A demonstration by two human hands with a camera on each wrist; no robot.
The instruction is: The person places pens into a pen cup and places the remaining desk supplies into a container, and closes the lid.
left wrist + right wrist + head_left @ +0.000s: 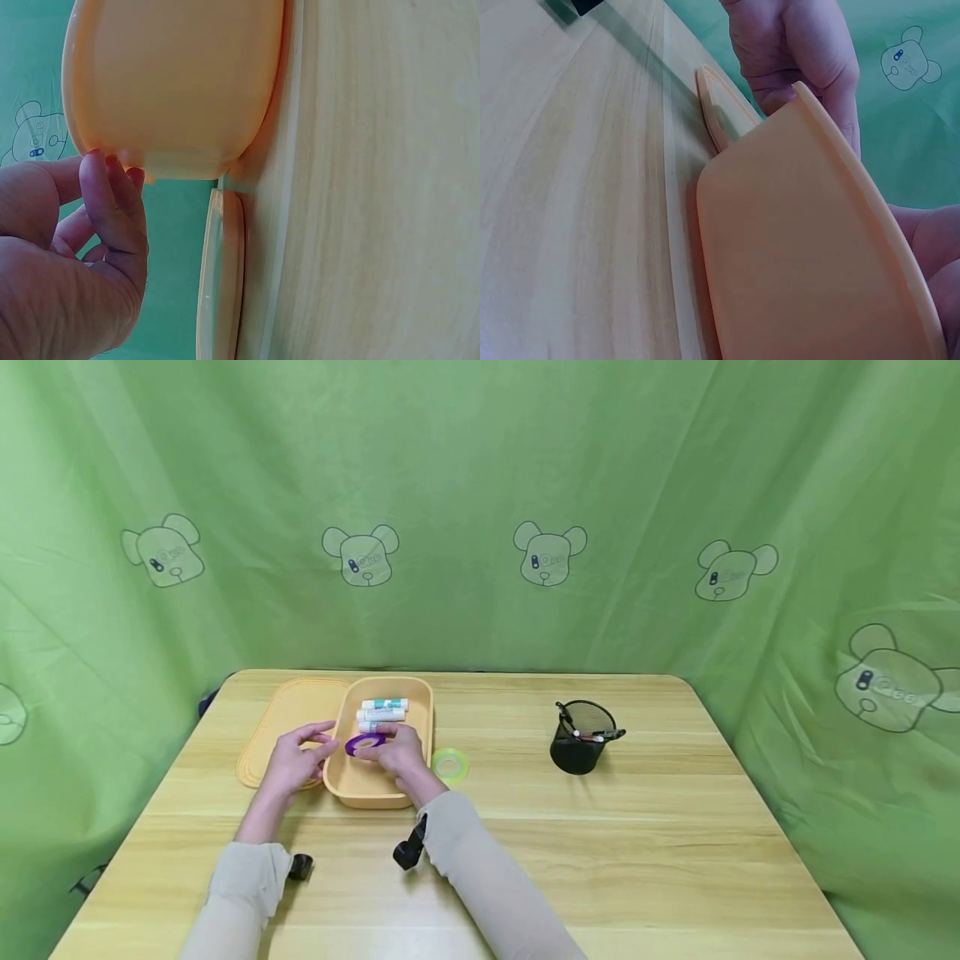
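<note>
An orange plastic box (360, 785) stands open on the table. Inside it lie several white glue sticks (381, 715) with green and blue labels, side by side. My right hand (405, 753) reaches over the box's right side and pinches a purple tape roll (352, 747) within the box; the box wall hides most of that hand in the right wrist view. At the left rim, my left hand (291, 766) grips the box edge, its fingers (105, 195) against the outer wall in the left wrist view.
Left of the box lies its flat orange lid (288, 714), partly behind my left hand. A light green tape roll (450, 766) rests just right of the box. Farther right stands a black mesh pen holder (576, 755) with several pens. A green curtain (480, 610) hangs behind the table.
</note>
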